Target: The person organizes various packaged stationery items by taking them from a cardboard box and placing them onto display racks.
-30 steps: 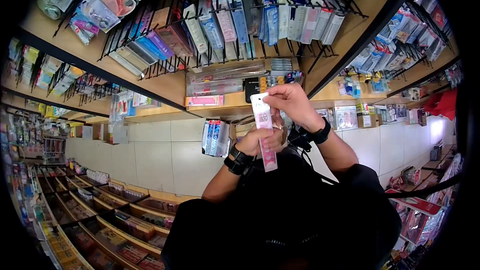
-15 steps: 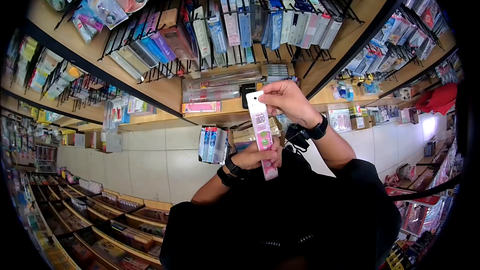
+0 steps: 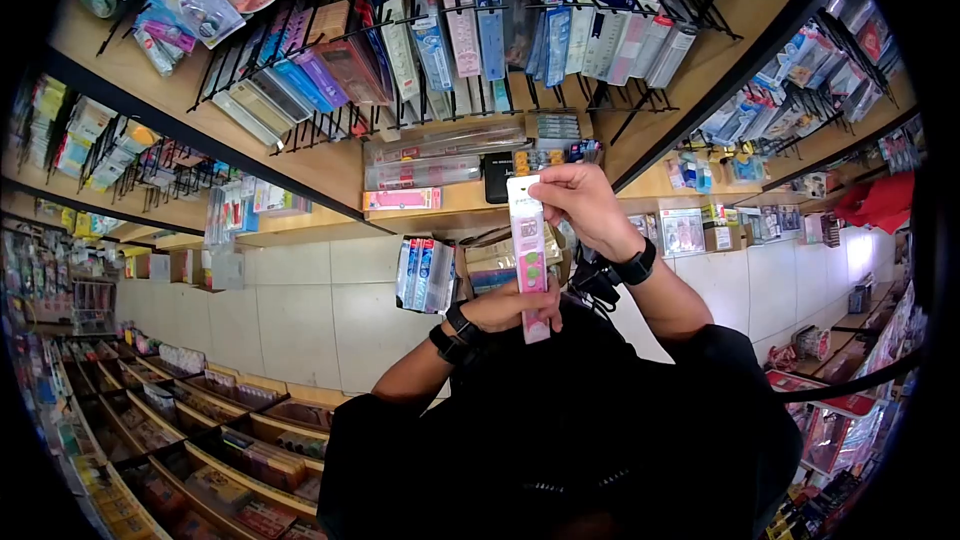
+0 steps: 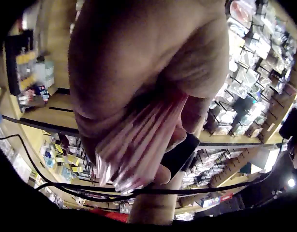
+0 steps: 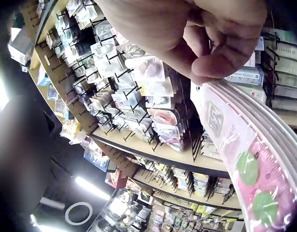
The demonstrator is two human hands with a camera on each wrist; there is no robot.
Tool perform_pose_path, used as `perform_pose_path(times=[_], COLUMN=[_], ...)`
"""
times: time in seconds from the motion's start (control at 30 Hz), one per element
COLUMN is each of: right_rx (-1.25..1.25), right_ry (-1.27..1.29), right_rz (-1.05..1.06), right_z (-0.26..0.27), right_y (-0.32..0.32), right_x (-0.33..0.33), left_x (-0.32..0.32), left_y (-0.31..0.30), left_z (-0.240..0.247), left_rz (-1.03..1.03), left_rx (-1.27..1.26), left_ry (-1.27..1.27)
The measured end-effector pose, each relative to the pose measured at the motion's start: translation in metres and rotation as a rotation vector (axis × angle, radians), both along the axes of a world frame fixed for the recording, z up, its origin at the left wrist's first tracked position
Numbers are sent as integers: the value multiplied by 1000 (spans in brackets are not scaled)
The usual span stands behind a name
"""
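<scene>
A stack of slim pink packaged rulers (image 3: 530,240), with white header tops and green circles on the front, stands upright before the person's chest. At its top end, the right hand (image 3: 585,208) pinches the white header between thumb and fingers. Lower down, the left hand (image 3: 508,312) grips the stack, thumb across the front. Several layered packs (image 5: 255,159) show edge-on in the right wrist view, below the right hand's fingertips (image 5: 218,65). The left wrist view has the clear pack edges (image 4: 139,140) fanning out from the left palm.
Ahead is a wooden shelf with black wire racks of upright stationery packs (image 3: 460,30). A pink package (image 3: 402,199) lies on the shelf ledge below. Near the left forearm stands a box of blue-and-white packs (image 3: 426,273). Low compartment shelves (image 3: 240,440) run along the left behind the person.
The ruler stack dipped and tilted, then came back up more upright. The left hand's thumb has shifted lower on it, uncovering the green circles. The right hand keeps its pinch on the top.
</scene>
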State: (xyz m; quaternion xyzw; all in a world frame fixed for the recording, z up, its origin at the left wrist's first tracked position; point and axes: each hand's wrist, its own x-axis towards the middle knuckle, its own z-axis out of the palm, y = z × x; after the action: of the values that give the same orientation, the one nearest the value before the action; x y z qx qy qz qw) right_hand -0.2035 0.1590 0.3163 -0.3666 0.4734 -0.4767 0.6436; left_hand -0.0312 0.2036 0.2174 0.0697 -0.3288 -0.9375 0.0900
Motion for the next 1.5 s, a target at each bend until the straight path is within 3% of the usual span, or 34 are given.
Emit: perform_pose_path(times=[0.17, 0.33, 0.47, 0.57, 0.7, 0.77, 0.97, 1.07, 1.13, 1.17, 1.5], right_rx=[-89, 12, 12, -121, -206, -368, -364, -369, -347, -364, -322], right_ry=[141, 195, 199, 289, 399, 181, -60, -127, -206, -181, -253], right_rz=[-116, -189, -243, -327, -414, -543, -619, -655, -756, -791, -799], right_z=[-31, -122, -196, -213, -216, -217, -199, -198, -202, -205, -205], right_y=[-17, -52, -82, -105, -140, -153, -162, -165, -171, -173, -179], right_x=[-7, -12, -13, -10, -12, -11, 2, 9, 12, 13, 14], left_x=[-1, -7, -21, -36, -49, -56, -63, -69, -70, -70, -63], left_y=[-6, -24, -40, -61, -95, -107, -124, -127, -129, -131, -138], left_z=[-45, -143, -223, -253, -248, -236, -213, -207, -206, -208, -196], left_rz=[217, 580, 801, 917, 967, 981, 942, 1041, 1018, 1036, 1004], left_rx=[139, -25, 35, -175, -249, -236, -222, -362, -136, -300, -279], left_ry=[-122, -444, -495, -469, -412, -382, -371, -346, -290, -369, -410])
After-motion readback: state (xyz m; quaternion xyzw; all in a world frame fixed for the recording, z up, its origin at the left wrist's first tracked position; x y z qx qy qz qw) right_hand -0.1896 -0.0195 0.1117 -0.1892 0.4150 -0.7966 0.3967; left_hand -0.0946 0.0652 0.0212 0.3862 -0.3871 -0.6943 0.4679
